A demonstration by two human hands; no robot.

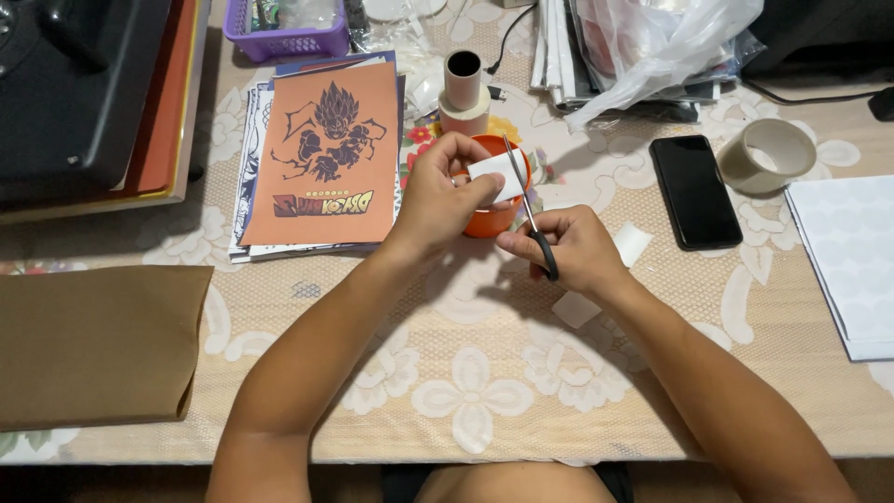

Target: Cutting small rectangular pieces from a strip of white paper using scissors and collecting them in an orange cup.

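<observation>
At the centre of the frame, the left hand [445,191] pinches a small white paper piece [494,174] over an orange cup [492,216]. Just right, the right hand [570,250] grips black-handled scissors [531,216], blades up against the paper. A black phone [694,191] lies further right.

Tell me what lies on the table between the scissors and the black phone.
In the head view, one small white paper piece lies between the scissors and the black phone.

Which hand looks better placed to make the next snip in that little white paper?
Probably the right hand: it holds the scissors, blades up beside the white paper. The left hand pinches that paper over the orange cup, so it steadies rather than cuts.
</observation>
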